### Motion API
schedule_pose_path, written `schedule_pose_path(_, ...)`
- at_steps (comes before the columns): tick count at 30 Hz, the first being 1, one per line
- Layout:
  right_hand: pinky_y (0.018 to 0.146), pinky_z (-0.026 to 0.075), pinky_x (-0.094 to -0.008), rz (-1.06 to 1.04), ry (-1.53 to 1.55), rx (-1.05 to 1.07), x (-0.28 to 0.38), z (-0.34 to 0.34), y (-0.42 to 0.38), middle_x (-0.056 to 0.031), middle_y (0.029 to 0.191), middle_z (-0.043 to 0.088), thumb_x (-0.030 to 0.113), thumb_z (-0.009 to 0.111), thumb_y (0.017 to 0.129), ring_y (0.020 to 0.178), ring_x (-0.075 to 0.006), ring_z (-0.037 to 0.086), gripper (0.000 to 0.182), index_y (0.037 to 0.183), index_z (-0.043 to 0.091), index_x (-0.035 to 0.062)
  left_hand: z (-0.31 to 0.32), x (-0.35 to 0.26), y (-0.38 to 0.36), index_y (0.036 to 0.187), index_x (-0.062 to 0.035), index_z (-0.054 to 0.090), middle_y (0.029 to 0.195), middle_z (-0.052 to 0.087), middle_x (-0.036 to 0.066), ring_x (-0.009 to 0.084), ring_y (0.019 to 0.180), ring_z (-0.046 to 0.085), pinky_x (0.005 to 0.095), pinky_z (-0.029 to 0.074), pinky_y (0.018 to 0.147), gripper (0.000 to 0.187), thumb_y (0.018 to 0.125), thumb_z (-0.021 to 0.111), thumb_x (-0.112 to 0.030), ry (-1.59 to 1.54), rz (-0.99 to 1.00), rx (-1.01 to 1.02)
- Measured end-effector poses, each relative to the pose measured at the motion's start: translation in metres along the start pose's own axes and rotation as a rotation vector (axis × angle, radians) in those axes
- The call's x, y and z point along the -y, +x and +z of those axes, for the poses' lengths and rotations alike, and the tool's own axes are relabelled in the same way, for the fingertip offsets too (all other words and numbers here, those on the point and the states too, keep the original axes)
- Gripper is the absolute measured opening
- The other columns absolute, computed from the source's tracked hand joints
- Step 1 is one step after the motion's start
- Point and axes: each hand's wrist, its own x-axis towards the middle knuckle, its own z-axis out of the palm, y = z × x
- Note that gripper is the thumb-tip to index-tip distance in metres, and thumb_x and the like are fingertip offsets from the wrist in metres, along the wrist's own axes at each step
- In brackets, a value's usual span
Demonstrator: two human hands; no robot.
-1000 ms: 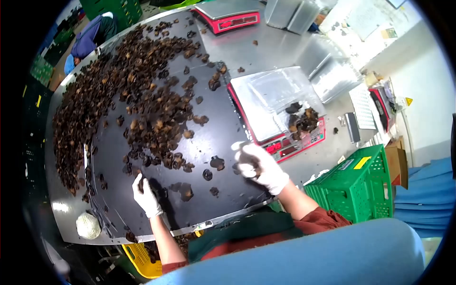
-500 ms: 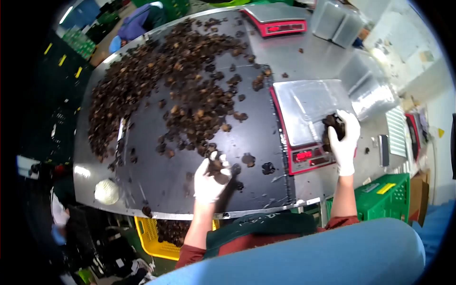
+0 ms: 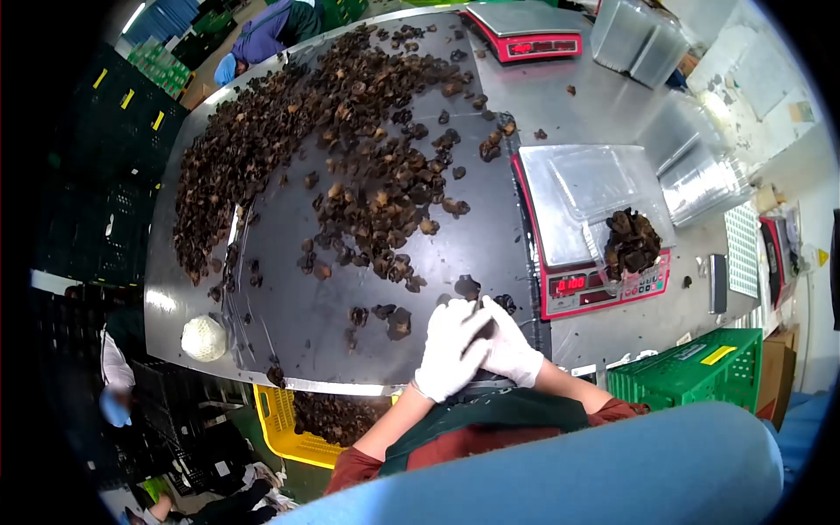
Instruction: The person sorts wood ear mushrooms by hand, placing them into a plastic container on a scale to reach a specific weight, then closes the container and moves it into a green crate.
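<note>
At the near edge of the table [image 3: 560, 96], both gloved hands meet over the dark mat [image 3: 289, 297]: the left hand [image 3: 448, 352] lies partly over the right hand [image 3: 510, 348], their white gloves pressed together just above the table's front rim. A small dark piece shows between the fingers where the two hands join, but whether either grip is closed on it or merely cupped around it cannot be told. Just beyond the fingertips lie a few loose dried mushroom pieces [image 3: 398, 322], one near the hands at the mat's right edge and others a little to the left. Farther out, a broad heap of dried mushrooms [image 3: 350, 131] spreads across the mat toward the far side. To the right of the hands stands a red scale [image 3: 586, 284] with a lit display, and on its platform sits a clear plastic tray [image 3: 586, 184] holding a clump of mushrooms [image 3: 632, 242] at its near right corner. A second red scale [image 3: 525, 31] stands at the far end of the table, with stacks of clear trays [image 3: 700, 184] beside it and along the right side. A white rounded object [image 3: 204, 339] rests on the table's near left corner. Below the table edge a yellow crate [image 3: 276, 420] holds more dark pieces, and a green crate [image 3: 691, 376] stands to the right. Another person in a blue cap [image 3: 229, 68] is bent over at the far left corner.
</note>
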Motion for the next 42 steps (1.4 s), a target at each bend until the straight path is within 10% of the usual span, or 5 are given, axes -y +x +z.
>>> schedule_pose_path(5,0.096,0.047,-0.0442,-0.469,-1.140,0.058,0.000,0.021,-0.039,-0.0142,0.121,0.057,0.029,0.050,0.098,0.110,-0.0288,0.057,0.038,0.127,0.050,0.0061,-0.006,-0.008,-0.018,0.116,-0.0098,0.064,0.125,0.053,0.021,0.0397,0.117,0.049,0.0500,0.038,0.101,0.039,0.077,0.066,-0.015,-0.064,0.084,-0.164)
schedule_pose_path(9,0.068,0.052,-0.0351,-0.268,-0.091,0.077,0.055,0.043,-0.074,-0.0128,0.111,0.061,0.035,0.054,0.094,0.093,-0.0310,0.060,0.029,0.104,0.061,0.0081,-0.022,0.022,-0.025,0.114,-0.0042,0.062,0.120,0.055,0.021,0.0374,0.113,0.051,0.0450,0.042,0.098,0.032,0.082,0.060,-0.007,0.126,-0.111,-0.311)
schedule_pose_path(15,0.077,0.051,-0.0321,-1.857,-1.588,-0.752,0.174,0.071,-0.134,-0.0111,0.099,0.062,0.014,0.066,0.086,0.093,-0.0214,0.062,0.014,0.095,0.064,0.0035,-0.018,0.080,-0.052,0.126,-0.0061,0.056,0.129,0.049,0.021,0.0376,0.119,0.047,0.0448,0.039,0.101,0.045,0.082,0.063,-0.012,0.311,-0.280,-0.302)
schedule_pose_path(29,0.085,0.048,-0.0391,-1.001,-2.471,-0.059,0.046,0.040,-0.050,-0.0107,0.102,0.064,0.012,0.067,0.080,0.098,-0.0280,0.060,0.028,0.107,0.065,0.0079,-0.004,0.087,-0.047,0.100,-0.0059,0.064,0.099,0.064,0.014,0.0317,0.094,0.060,0.0381,0.048,0.087,0.016,0.086,0.058,-0.005,0.211,-0.384,-0.340)
schedule_pose_path(42,0.088,0.045,-0.0397,-1.205,-2.423,-0.128,0.039,0.009,0.043,-0.0134,0.100,0.060,-0.001,0.056,0.078,0.098,-0.0325,0.055,0.022,0.098,0.062,0.0064,0.036,0.087,0.000,0.110,-0.0137,0.062,0.102,0.058,0.008,0.0254,0.091,0.058,0.0354,0.052,0.073,0.029,0.081,0.064,-0.017,0.503,-0.103,-0.049)
